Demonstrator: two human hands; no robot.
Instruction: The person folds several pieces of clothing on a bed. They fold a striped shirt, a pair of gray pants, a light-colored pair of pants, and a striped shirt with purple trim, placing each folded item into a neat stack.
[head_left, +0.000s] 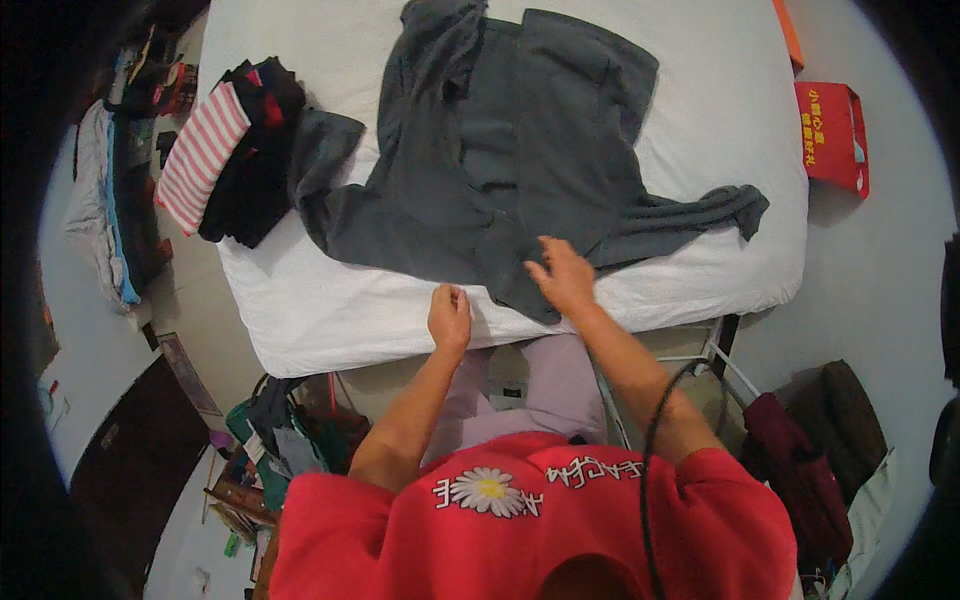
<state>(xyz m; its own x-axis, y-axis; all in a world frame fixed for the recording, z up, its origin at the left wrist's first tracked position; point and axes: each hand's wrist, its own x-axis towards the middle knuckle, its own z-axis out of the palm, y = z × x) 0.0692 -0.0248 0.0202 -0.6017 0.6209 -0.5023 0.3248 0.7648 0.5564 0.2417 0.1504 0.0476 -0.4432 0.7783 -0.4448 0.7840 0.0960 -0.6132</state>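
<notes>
A dark grey jacket (562, 135) lies spread on a white-covered bed (720, 277), its front parted down the middle. One sleeve (352, 225) bends up at the left, and the other sleeve (682, 217) reaches out to the right. The collar or hood part points towards me, near the bed's front edge. My right hand (566, 281) is over this part with its fingers apart, holding nothing. Beside the jacket's near edge is my left hand (450, 319), fingers curled; whether they pinch any cloth is hidden.
A stack of dark folded clothes (255, 172) and a pink-and-white striped folded cloth (202, 157) sit at the bed's left edge. Right of the bed is a red box (832, 139) bearing writing. Bags (802, 472) stand at lower right. A black cable (651, 465) hangs past my right arm.
</notes>
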